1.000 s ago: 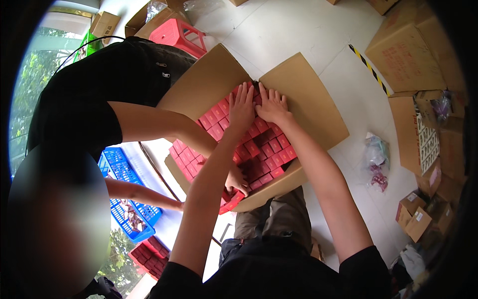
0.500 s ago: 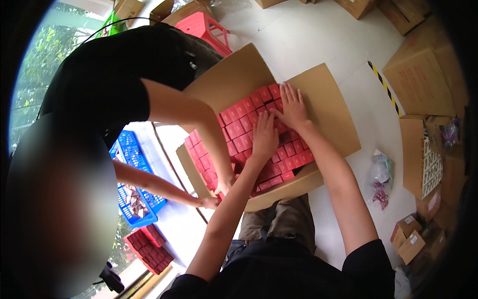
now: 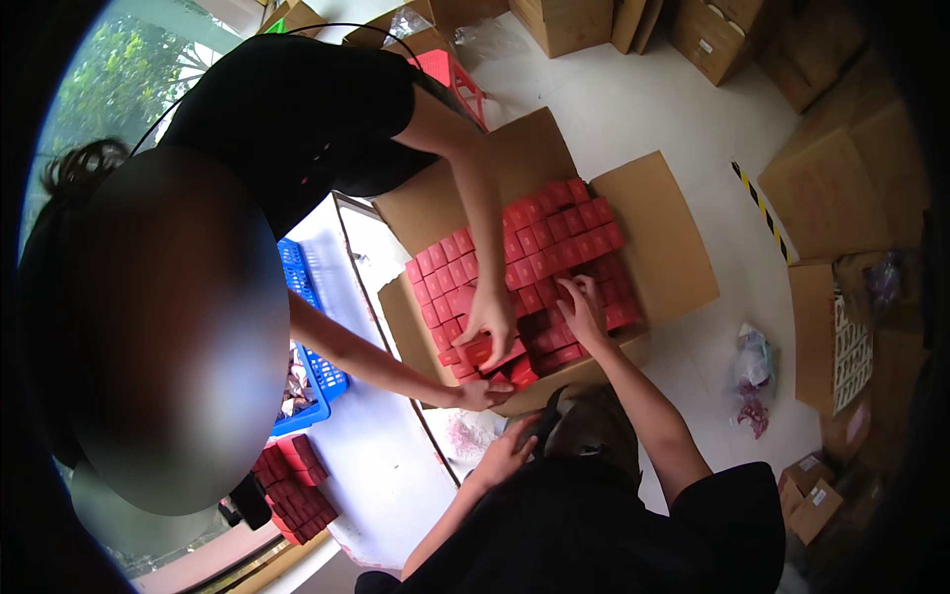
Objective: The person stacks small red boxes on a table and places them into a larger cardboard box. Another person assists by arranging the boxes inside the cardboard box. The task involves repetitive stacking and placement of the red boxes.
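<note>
Bright daylight from the left — soft shadows, fisheye-bent edges, dark rim.

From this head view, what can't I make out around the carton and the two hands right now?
- Head view: layers under the top red boxes, hidden inside the cardboard carton.
- Whether the right hand grips a box: fingers curl over them.
- What the left hand touches at the carton's near edge; a dark object blocks it.
- Blue crate contents, covered by a co-worker's arm.
- Print on boxes: too small.

Open brown carton (image 3: 663, 238) packed with small red boxes (image 3: 554, 243), plain brown cartons (image 3: 821, 193) at right
</note>
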Available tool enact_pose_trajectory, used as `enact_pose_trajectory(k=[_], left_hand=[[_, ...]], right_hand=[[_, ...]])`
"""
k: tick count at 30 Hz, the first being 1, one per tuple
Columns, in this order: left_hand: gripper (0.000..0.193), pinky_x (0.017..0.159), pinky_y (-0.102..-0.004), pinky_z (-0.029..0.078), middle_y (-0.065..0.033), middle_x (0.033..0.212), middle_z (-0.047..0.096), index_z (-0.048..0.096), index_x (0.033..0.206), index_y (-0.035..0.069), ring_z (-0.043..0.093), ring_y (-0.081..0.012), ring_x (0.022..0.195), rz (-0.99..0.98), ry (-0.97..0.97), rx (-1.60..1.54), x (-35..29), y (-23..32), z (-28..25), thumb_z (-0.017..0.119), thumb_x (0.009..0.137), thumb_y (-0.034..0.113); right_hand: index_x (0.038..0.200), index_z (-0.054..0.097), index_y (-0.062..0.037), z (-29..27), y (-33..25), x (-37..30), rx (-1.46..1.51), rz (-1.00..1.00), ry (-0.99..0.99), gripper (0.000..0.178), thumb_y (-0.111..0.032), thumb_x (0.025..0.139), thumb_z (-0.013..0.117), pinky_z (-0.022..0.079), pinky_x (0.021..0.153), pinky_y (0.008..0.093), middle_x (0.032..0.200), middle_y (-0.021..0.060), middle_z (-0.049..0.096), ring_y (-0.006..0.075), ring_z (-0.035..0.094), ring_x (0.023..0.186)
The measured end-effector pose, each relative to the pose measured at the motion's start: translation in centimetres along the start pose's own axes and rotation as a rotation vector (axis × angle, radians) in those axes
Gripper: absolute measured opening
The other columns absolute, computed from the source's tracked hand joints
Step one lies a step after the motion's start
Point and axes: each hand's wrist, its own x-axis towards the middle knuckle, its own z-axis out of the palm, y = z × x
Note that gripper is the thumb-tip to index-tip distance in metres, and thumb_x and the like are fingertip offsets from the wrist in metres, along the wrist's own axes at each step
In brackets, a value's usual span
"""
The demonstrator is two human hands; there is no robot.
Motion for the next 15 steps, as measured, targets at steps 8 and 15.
enact_pose_trajectory(k=[8,15], left_hand=[[0.038,0.091,-0.0335,0.036,-0.0141,0.118,0.048,0.039,0.121,0.007,0.045,-0.0299,0.110,0.093,0.119,0.000,-2.5,-3.8,0.9,0.046,0.086,0.021],[0.038,0.090,-0.0336,0.037,-0.0137,0.117,0.049,0.041,0.120,0.007,0.046,-0.0295,0.109,0.176,0.137,0.096,-2.6,0.3,0.5,0.047,0.086,0.022]], right_hand=[[0.095,0.042,-0.0073,0.9,1.4,-0.1,-0.152,0.177,0.082,0.034,-0.013,0.069,0.063,0.044,0.066,0.0443,0.092,0.0172,0.048,0.0358,0.053,0.081],[0.108,0.038,-0.0069,2.0,3.0,-0.8,0.026,0.348,0.324,0.050,-0.017,0.066,0.063,0.044,0.070,0.0461,0.098,0.0229,0.049,0.0385,0.053,0.085]])
